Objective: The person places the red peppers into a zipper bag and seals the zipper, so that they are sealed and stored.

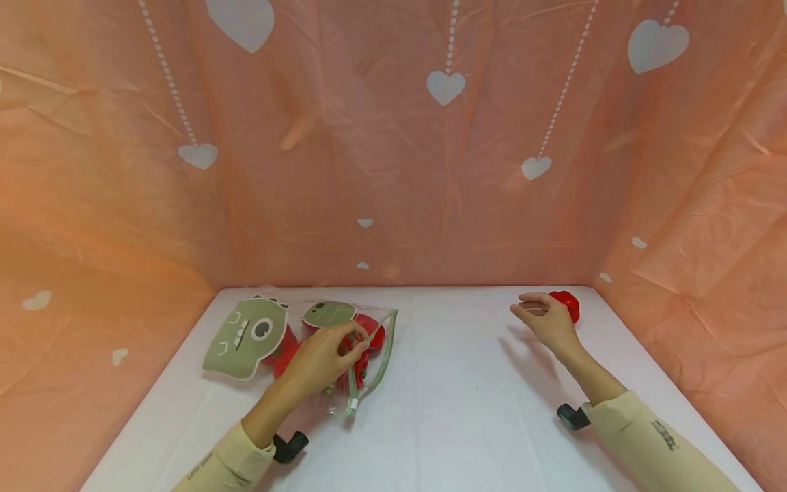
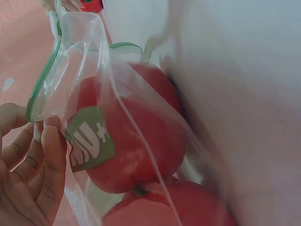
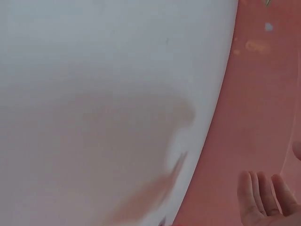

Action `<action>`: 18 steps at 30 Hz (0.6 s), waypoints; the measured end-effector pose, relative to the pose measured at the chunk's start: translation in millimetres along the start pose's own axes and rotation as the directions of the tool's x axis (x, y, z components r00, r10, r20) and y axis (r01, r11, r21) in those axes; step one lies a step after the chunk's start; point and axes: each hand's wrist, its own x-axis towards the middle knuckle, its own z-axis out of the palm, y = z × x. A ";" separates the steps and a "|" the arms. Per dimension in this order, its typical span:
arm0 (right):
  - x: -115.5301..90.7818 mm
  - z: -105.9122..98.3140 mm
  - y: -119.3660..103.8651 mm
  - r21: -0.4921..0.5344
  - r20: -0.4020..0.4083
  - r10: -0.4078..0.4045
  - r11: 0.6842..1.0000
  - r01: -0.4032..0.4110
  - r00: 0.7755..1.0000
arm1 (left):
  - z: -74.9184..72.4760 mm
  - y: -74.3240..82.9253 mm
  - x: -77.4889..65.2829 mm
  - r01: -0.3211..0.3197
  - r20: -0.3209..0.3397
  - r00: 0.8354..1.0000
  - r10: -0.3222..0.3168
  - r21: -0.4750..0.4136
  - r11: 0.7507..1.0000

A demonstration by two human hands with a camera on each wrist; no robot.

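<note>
Drape (image 1: 406, 171): peach-orange and creased, hung behind the counter and along both sides, printed with white hearts (image 1: 445, 87), some strung on dotted lines.
Counter (image 1: 455, 396): white, reaching back to the foot of the drape, bearing a bag at the left and a loose red piece near the far right corner.
Bag (image 1: 246, 335): see-through, lying on the left part of the counter, printed with a green cartoon face, plump with red contents, mouth turned toward the middle of the counter and parted.
Sleeves (image 1: 652, 437): pale yellow, dark lettering on both forearms.
Left hand (image 1: 328, 359): over the mouth end of the bag, grip closed in a pinch on the bag's edge.
Right hand (image 1: 549, 324): above the far right of the counter, grip loose and holding nothing, with a gap between thumb and forefinger.
Bagged red pieces (image 2: 136, 136): at least two, rounded and glossy, crowded together inside the bag, one with a short green stem (image 2: 139, 190).
Loose red piece (image 1: 568, 307): lobed, outside the bag, just beyond the right hand and partly hidden by it; touching or apart, impossible to tell.
Black wrist fittings (image 1: 290, 447): one beside each cuff.
Zip strip (image 1: 387, 355): green, bordering the bag's mouth.
Slider (image 1: 353, 404): whitish, at the near end of the zip strip.
</note>
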 end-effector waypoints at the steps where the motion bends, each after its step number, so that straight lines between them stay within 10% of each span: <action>1: 0.6 -2.4 1.9 -0.019 -0.019 -0.012 1.000 0.012 1.000 | -0.2 0.3 0.0 0.002 0.002 1.000 -0.002 -0.002 1.000; 18: 12.3 -34.0 30.1 -0.183 -0.211 -0.069 0.983 0.030 0.975 | 0.7 -1.7 1.0 -0.009 -0.012 1.000 0.009 0.014 1.000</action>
